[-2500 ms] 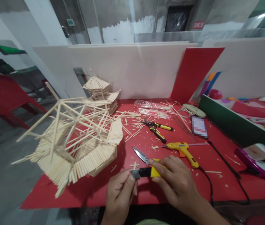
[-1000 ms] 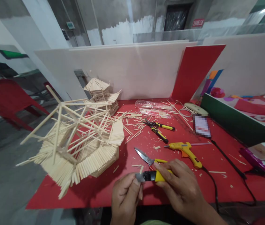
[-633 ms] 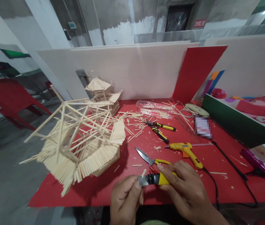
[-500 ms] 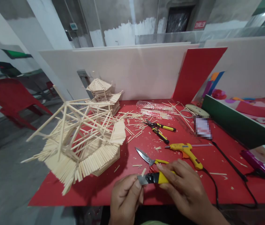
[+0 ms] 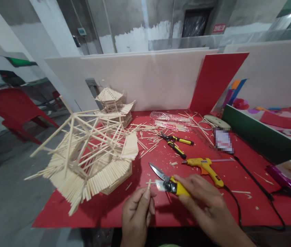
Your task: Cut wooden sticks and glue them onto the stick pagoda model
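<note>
My right hand (image 5: 202, 202) grips a yellow and black utility knife (image 5: 172, 187), its short blade pointing left. My left hand (image 5: 137, 209) pinches a short thin wooden stick (image 5: 149, 184) upright, just left of the blade tip. Both hands hover over the front of the red table (image 5: 161, 216). A pair of scissors (image 5: 158, 171) with yellow handles lies right behind the knife. To the left stands a large model roof of wooden sticks (image 5: 89, 157).
A yellow glue gun (image 5: 204, 166) with a black cord lies right of the scissors. Yellow-handled pliers (image 5: 175, 142), loose sticks, a bag of sticks (image 5: 170, 120) and a smaller stick tower (image 5: 113, 103) lie farther back. A green-edged tray (image 5: 258, 137) borders the right; a red chair (image 5: 14, 113) stands left.
The knife has lifted slightly away from my left hand, and the blade is blurred. My left fingers, which were at the blade tip, now hold a small stick upright.
</note>
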A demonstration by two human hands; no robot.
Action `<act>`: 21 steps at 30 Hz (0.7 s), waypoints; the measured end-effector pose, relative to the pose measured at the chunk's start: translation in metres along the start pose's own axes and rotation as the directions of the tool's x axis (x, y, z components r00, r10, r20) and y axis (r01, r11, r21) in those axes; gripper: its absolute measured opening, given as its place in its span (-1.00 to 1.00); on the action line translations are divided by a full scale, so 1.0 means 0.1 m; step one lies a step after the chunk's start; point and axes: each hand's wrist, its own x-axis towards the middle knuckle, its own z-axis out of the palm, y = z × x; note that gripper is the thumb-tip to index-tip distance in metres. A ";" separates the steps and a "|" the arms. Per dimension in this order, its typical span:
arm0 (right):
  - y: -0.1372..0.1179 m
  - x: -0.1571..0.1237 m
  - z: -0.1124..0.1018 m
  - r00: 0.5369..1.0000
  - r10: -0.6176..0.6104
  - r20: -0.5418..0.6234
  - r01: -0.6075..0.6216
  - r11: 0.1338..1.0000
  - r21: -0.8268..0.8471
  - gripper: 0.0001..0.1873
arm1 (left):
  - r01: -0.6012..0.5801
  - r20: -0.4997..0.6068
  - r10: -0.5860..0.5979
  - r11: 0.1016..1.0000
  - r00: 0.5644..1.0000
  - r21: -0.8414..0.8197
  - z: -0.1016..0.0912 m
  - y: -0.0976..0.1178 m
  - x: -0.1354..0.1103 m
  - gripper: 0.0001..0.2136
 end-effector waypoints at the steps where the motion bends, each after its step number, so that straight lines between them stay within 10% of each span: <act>1: 0.00 -0.01 0.02 0.997 -0.082 0.015 0.083 0.995 -0.050 -0.59 | 0.002 -0.014 -0.002 1.000 1.000 -0.007 0.01 0.00 0.01 -0.59; 13: 0.09 -0.07 0.20 0.991 -0.132 0.012 0.131 0.964 -0.232 -0.58 | -0.013 -0.068 0.014 1.000 0.998 0.016 0.06 -0.06 -0.02 -0.61; 21: -0.07 0.00 0.13 0.999 0.005 0.034 -0.004 1.000 -0.029 -0.59 | -0.027 -0.115 0.050 0.980 0.992 0.198 0.10 -0.01 -0.03 -0.58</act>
